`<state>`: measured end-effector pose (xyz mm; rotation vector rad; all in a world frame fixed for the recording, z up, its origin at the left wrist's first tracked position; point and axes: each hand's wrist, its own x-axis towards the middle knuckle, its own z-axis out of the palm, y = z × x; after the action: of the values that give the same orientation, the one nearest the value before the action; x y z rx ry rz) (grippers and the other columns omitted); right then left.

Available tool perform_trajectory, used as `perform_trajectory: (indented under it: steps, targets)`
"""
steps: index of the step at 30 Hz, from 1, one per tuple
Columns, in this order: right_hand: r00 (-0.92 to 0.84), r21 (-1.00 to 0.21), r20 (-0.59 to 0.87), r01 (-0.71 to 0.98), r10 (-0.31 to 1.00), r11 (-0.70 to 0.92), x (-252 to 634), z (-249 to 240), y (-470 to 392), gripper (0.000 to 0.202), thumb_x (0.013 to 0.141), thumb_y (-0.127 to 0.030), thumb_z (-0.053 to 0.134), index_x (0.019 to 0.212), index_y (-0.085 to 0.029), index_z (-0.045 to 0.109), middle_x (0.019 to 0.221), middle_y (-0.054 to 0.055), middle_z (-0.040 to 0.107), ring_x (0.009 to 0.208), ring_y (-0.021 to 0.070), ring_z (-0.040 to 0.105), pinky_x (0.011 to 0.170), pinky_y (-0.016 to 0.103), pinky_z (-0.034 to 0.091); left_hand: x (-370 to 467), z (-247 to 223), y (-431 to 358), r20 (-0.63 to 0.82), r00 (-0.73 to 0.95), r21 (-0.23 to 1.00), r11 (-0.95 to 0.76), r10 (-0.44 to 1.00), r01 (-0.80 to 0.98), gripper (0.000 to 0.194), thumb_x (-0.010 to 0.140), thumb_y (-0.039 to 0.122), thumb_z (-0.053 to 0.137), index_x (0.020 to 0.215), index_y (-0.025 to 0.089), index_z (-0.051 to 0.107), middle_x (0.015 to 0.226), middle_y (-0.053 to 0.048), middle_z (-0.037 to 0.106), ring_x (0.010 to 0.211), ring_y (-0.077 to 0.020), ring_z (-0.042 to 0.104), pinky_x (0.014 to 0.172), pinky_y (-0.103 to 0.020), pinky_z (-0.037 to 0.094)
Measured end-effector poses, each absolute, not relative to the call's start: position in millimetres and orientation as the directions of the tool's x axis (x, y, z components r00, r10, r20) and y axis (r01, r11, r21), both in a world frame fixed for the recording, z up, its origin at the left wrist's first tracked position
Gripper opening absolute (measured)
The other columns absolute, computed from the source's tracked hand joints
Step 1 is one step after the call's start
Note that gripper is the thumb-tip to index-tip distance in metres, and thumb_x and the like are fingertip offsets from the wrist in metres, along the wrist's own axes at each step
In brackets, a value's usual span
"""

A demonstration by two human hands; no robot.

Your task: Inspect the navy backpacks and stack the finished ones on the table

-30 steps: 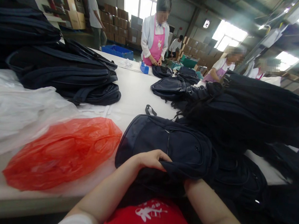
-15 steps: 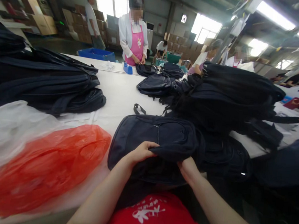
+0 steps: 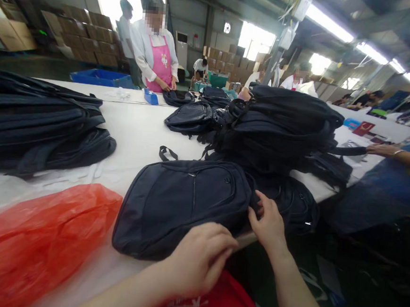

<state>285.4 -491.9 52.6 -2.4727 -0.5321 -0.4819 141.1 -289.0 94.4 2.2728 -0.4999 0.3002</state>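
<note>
Technician: State the grip at each hand.

Writer: Left hand (image 3: 200,259): fingers curled toward the thumb over the near edge of the dark backpack (image 3: 187,199); the palm faces away, so whether cloth is pinched cannot be told. Right hand (image 3: 270,225): open, thumb parted from the fingers, at the right end of the backpack; firm contact cannot be confirmed.

Technician: Location of the backpack?

Writer: Flat on the white table (image 3: 139,132), zipped front panel up; part of its near edge is hidden behind the left hand; a strap loop (image 3: 168,153) lies beside its far edge.

Technician: Adjacent items?

Writer: To its left, a red plastic bag (image 3: 50,231), cut off by the frame, contents unreadable; farther left, a stack of dark bags (image 3: 47,122), also cut off; to the right, a dark pile (image 3: 281,126), its separate pieces hard to make out.

Technician: Outer zone?

Writer: At the right edge, another person's hand (image 3: 386,150) at a dark strap (image 3: 349,150); that body is mostly out of frame; across the table, a person in a pink apron (image 3: 161,62) handles a dark item (image 3: 178,98), partly covered by the fingers; its type is unclear.
</note>
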Motion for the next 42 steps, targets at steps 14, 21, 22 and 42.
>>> perform_trajectory:
  steps: [14,21,22,42]
  targets:
    - [0.898,-0.87,0.161,0.325,0.41,-0.371,317,42,-495,0.055,0.088,-0.046,0.045,0.133,-0.014,0.049,0.077,0.003,0.061,0.068,0.0166,0.057,0.07,0.031,0.048,249,54,-353,0.076,0.996,0.741,-0.671,0.043,-0.028,0.041,0.093,0.046,0.039,0.105,0.015,0.063,0.102,-0.016,0.07,0.094,-0.0285,0.067,0.084,-0.037,0.05]
    - [0.904,-0.952,0.051,0.172,0.424,-0.252,324,35,-497,0.061,0.086,-0.056,0.05,0.135,-0.018,0.049,0.08,0.004,0.065,0.065,0.0167,0.058,0.062,0.031,0.051,255,51,-356,0.089,0.99,0.826,-0.564,0.113,-0.01,0.041,0.096,0.036,0.033,0.091,0.014,0.067,0.092,-0.012,0.072,0.081,-0.0229,0.066,0.078,-0.032,0.048]
    - [0.904,-0.953,0.057,0.175,0.423,-0.246,325,34,-496,0.061,0.086,-0.056,0.05,0.135,-0.018,0.049,0.079,0.004,0.065,0.065,0.0166,0.058,0.062,0.031,0.051,256,51,-355,0.073,0.988,0.848,-0.529,0.134,0.009,0.043,0.097,0.036,0.032,0.089,0.014,0.067,0.09,-0.012,0.072,0.08,-0.022,0.066,0.077,-0.031,0.048]
    - [0.916,-0.872,0.129,0.287,0.379,-0.397,319,47,-482,0.056,0.087,-0.059,0.046,0.119,-0.017,0.062,0.097,0.011,0.069,0.076,0.0207,0.064,0.069,0.033,0.054,267,50,-353,0.054,0.959,0.842,-0.529,0.277,0.106,0.032,0.092,0.029,0.04,0.091,0.013,0.067,0.092,-0.015,0.072,0.08,-0.0237,0.067,0.075,-0.033,0.05]
